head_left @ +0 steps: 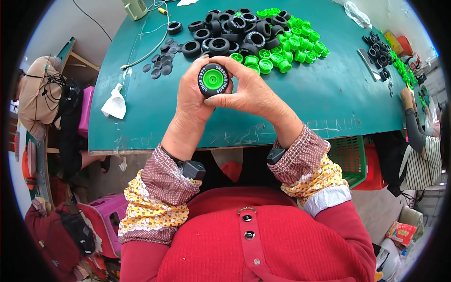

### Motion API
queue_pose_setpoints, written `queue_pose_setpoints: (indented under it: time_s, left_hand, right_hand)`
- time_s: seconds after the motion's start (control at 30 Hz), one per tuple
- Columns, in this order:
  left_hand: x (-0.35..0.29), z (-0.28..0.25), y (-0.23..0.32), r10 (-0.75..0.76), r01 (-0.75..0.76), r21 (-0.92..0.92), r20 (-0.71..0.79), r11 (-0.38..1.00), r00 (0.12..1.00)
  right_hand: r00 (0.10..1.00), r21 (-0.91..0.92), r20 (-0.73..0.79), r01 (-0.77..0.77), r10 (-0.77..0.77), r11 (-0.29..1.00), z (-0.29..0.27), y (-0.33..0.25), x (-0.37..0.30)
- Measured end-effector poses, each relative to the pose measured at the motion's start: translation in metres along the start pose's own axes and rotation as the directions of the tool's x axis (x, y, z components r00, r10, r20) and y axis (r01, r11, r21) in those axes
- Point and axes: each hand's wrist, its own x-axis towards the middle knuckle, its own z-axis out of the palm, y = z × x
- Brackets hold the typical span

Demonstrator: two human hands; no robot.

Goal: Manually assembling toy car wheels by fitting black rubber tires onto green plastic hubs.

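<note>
Between my two hands is a toy wheel (213, 80), a black rubber tyre with white lettering around a bright green hub, its round face turned up toward me. My left hand (191, 94) is closed around its left side and underside. The thumb and forefinger of my right hand (253, 91) curve round its right side, pressing on the tyre's edge. Just beyond my hands lies a heap of black tyres (219, 45). Green hubs (265, 66) are piled against the heap's right side. Left of the tyres lie several flat black discs (166, 69).
The green table (155, 131) carries a white cable (155, 56) and a crumpled white tissue (114, 102) at left. A co-worker's hand (407, 96) is at the right, near more tyres (377, 50) and hubs. A green plastic basket (347, 160) stands below the right table edge.
</note>
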Motion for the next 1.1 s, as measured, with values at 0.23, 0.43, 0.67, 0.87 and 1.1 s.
queue_pose_setpoints:
  time_s: [0.23, 0.43, 0.67, 0.87, 1.1]
  left_hand:
    - [-0.002, 0.011, 0.005, -0.016, 0.016, 0.148, -0.002, 0.989, 1.0]
    - [-0.004, -0.005, 0.007, 0.178, -0.178, 0.748, 0.081, 0.64, 0.981]
    - [-0.001, -0.012, 0.008, 0.164, -0.179, 0.674, 0.087, 0.717, 0.983]
    - [0.002, -0.019, -0.002, 0.268, -0.264, 0.832, 0.145, 0.488, 0.952]
    - [-0.005, -0.033, 0.003, 0.216, -0.124, 0.92, 0.044, 0.373, 0.975]
  right_hand:
    - [0.994, -0.068, -0.085, 0.066, -0.072, 0.995, 0.0, 0.002, 0.0]
    - [0.959, -0.603, -0.207, 0.031, -0.194, 0.797, -0.004, 0.008, 0.007]
    - [0.958, -0.507, -0.1, 0.184, -0.269, 0.842, 0.004, 0.008, 0.005]
    - [0.974, -0.676, -0.068, 0.114, -0.216, 0.728, 0.006, 0.01, 0.006]
    - [0.991, -0.567, 0.031, 0.126, -0.132, 0.814, 0.011, 0.017, -0.003]
